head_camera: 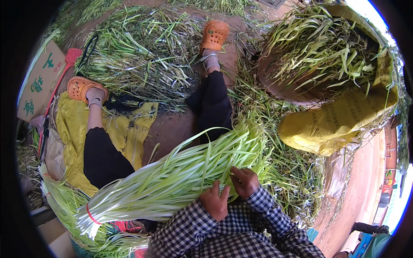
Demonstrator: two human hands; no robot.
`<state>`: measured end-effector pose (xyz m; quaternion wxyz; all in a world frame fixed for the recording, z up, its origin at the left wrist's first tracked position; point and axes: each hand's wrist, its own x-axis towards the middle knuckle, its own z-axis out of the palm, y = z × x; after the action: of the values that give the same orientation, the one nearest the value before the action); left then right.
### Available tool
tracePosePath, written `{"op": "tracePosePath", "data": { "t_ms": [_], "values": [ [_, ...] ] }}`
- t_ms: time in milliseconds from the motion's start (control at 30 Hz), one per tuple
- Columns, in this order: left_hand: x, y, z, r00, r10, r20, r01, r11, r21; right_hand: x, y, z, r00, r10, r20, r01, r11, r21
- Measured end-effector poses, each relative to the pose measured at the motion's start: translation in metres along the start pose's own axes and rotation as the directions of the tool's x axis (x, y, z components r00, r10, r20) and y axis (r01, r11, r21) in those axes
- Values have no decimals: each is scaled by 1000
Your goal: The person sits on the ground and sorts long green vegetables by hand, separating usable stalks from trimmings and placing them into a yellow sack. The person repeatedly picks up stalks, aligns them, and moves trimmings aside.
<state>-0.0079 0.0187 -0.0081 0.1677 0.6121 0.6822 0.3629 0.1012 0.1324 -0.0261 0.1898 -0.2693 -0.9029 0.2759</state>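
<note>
A long bundle of pale green-and-white leafy stalks [174, 174], probably blanched garlic chives, lies across my lap. Its white root ends point left and are bound by a red band [92, 214]. The green tips fan out to the right. At the near edge of the bundle, my left hand [214, 200] rests with two fingers raised among the leaves. My right hand [246, 182] is just beyond it, fingers curled at the leafy part. Whether either hand pinches a leaf is hidden by the fingers.
Banded bundles [64, 200] lie at lower left by red ties [124, 225]. Between my orange clogs [215, 34] spreads a heap of loose stalks [142, 54]. A yellow woven sack [322, 125] with leafy waste [322, 48] stands right. A cardboard box [42, 84] and red-handled tool [59, 80] are left.
</note>
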Motion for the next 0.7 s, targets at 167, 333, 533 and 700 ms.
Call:
{"op": "tracePosePath", "data": {
  "t_ms": [167,333,533,700],
  "values": [
    [-9,-3,12,999,42,-34,-41,998,48,2,-5,9,997,-65,45,66,997,-35],
    [-10,-2,10,1000,22,13,-22,1000,-1,-3,-7,11,993,-94,77,109,970,-216],
    [-3,0,4,1000,10,-6,-10,1000,-5,-13,-17,-2,992,-121,24,123,970,-212],
    [-9,-5,12,999,28,25,-29,999,20,-18,5,-17,988,-75,-136,50,983,-178]
  ]
}}
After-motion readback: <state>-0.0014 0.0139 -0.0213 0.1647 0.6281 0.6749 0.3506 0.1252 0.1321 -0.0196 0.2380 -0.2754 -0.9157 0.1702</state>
